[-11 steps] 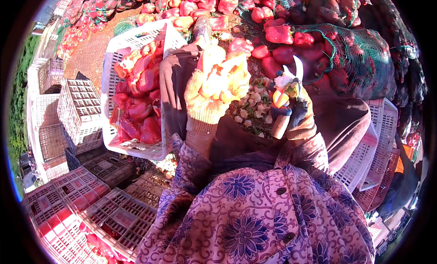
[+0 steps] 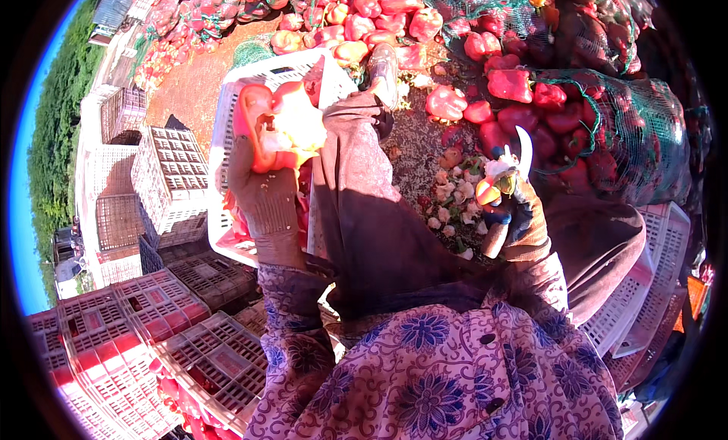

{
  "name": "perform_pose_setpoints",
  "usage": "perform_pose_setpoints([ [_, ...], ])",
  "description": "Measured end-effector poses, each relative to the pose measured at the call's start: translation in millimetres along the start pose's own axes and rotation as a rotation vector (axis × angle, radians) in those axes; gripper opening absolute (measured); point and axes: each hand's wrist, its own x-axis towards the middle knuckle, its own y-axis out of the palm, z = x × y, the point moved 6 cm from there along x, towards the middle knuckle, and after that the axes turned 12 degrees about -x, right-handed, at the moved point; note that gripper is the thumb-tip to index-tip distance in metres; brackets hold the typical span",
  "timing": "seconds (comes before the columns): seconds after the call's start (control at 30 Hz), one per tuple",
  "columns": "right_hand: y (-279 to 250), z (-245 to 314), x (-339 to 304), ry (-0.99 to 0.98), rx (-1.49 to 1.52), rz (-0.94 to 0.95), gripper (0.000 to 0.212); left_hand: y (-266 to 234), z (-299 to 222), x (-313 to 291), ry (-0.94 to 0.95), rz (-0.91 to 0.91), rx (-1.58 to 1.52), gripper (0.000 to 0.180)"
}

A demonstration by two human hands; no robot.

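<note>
One opened pepper (image 2: 299,122) is resting in the left hand's (image 2: 254,175) curled grip, above a white crate (image 2: 218,182) holding red peppers (image 2: 236,216). The right hand (image 2: 525,216) is gripping a knife (image 2: 525,148) and pepper scrap (image 2: 487,191). Work is seemingly running partway: cores (image 2: 447,194) are littering the ground (image 2: 413,167), whole peppers (image 2: 509,85) are lying uncut, a net sack (image 2: 633,129) is holding more.

Sunlit brown ground (image 2: 186,91), green trees (image 2: 54,152)

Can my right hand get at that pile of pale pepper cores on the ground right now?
Probably yes: nothing visible blocks your right hand from the pale pepper cores nearby, but it already holds a curved knife and a cut pepper piece.
</note>
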Motion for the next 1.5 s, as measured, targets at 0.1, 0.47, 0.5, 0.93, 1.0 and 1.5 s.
perform_pose_setpoints([
  [0.1, -9, -4, 7, 0.008, 0.013, -0.042, 0.045, 6, -38, 43, 0.155, 0.134, 0.481, 0.047],
  [0.47, -44, -15, 21, 0.042, 0.022, -0.21, 0.04, -185, 188, 125, -0.004, 0.57, 1.941, 0.054],
  [0.5, -40, -19, 22, 0.047, 0.037, -0.198, 0.039, -199, 170, 134, -0.058, 0.595, 1.856, 0.053],
  [0.93, -37, -9, 15, 0.001, 0.246, -0.228, 0.035, 116, 134, 0, -0.491, 0.458, 0.775, 0.021],
  [1.0, -36, -6, 15, -0.013, 0.214, -0.39, 0.031, 114, 177, -62, -0.847, 0.489, 0.647, 0.025],
  [1.5, -16, -11, -18, 0.298, 0.16, -0.08, 0.027, 83, 94, -31, -0.362, 0.466, 0.854, 0.011],
])
